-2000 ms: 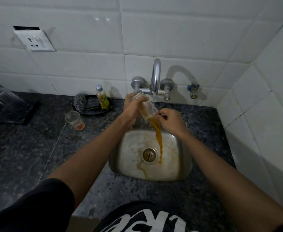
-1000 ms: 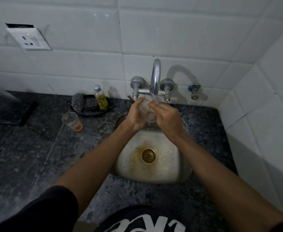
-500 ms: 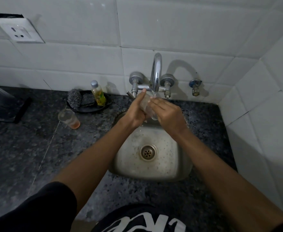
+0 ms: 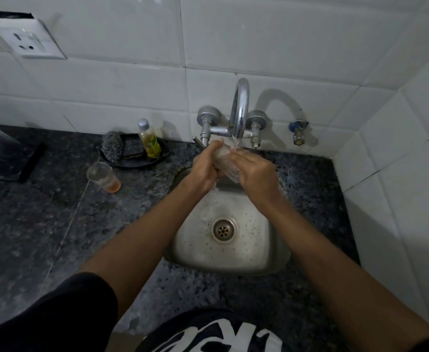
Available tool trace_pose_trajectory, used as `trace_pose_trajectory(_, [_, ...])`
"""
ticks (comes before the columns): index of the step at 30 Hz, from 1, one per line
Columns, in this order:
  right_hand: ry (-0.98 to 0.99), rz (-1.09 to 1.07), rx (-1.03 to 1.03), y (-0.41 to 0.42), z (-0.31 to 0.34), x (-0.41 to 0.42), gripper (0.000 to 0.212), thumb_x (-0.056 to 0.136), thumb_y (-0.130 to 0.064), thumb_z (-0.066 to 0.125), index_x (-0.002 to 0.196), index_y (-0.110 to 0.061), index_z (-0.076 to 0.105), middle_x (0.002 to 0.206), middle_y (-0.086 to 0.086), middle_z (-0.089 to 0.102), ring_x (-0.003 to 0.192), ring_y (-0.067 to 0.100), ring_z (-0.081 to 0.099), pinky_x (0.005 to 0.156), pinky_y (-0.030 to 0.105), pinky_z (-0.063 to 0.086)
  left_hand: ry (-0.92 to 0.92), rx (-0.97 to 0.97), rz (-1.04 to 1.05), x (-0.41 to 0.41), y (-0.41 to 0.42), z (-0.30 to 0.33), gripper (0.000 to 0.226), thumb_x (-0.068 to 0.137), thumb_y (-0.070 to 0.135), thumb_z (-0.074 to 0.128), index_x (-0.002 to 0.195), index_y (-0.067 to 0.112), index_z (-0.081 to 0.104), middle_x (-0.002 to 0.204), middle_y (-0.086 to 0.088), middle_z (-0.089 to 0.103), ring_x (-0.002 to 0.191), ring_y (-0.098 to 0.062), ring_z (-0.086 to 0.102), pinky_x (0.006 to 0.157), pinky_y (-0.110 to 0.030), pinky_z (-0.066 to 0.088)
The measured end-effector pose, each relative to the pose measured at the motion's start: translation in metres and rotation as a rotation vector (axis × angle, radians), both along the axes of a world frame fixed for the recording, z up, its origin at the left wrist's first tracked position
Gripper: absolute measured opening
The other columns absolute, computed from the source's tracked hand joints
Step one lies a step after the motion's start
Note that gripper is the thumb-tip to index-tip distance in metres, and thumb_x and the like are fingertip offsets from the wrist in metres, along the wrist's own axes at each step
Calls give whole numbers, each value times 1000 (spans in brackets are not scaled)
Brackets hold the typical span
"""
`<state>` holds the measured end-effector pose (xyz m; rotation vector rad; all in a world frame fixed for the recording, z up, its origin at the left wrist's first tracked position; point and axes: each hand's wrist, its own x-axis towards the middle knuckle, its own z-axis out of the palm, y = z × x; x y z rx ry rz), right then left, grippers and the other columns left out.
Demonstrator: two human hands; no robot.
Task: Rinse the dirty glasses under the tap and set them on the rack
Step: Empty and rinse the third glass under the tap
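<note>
Glass (image 4: 225, 162): I see it tilted under the tap (image 4: 239, 107), over the sink (image 4: 271, 260).
Left hand (image 4: 204, 168): fingers grasping glass.
Right hand (image 4: 255, 174): fingers wrapped on glass.
Second glass (image 4: 103, 176): left bench (image 4: 43, 224).

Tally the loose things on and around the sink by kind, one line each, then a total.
Clear drinking glasses: 2, one held under the tap, one with orange dregs on the counter
Yellow-liquid soap bottle: 1
Dark scrub pads: 2, one beside the other
Black round dish: 1
Total: 6
</note>
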<state>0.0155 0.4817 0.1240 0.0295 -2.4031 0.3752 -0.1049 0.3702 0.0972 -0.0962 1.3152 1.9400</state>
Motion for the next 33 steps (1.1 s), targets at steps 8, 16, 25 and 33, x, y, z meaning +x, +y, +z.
trace_pose_trajectory(8, [-34,44,98,-1,5,2,36,85,-4,79,120,2,75,118,19,75,108,31,75,98,38,58,34,84,-169,4,-7,5,61,94,58,70,118,2,67,103,-15,71,91,-27,70,83,-39,57])
trace_pose_trajectory(16, [-11,-101,-270,-10,13,-2,27,91,-8,63,113,-4,79,104,13,79,90,26,77,80,38,63,-80,183,-69,5,-9,5,28,103,33,58,113,7,65,99,-10,75,90,-24,72,86,-38,57])
trace_pose_trajectory(25, [-18,-145,-325,-7,15,0,30,91,-8,58,113,-2,78,107,12,79,95,24,77,86,37,63,12,192,-56,5,-2,5,35,93,35,72,110,5,70,109,-17,70,101,-29,67,99,-45,51])
trace_pose_trajectory(33, [-13,-62,-138,0,14,4,27,93,-12,62,112,-1,79,112,13,78,101,25,77,88,38,63,40,108,-61,8,1,9,79,79,50,88,135,-1,66,123,-19,71,112,-33,67,101,-48,54])
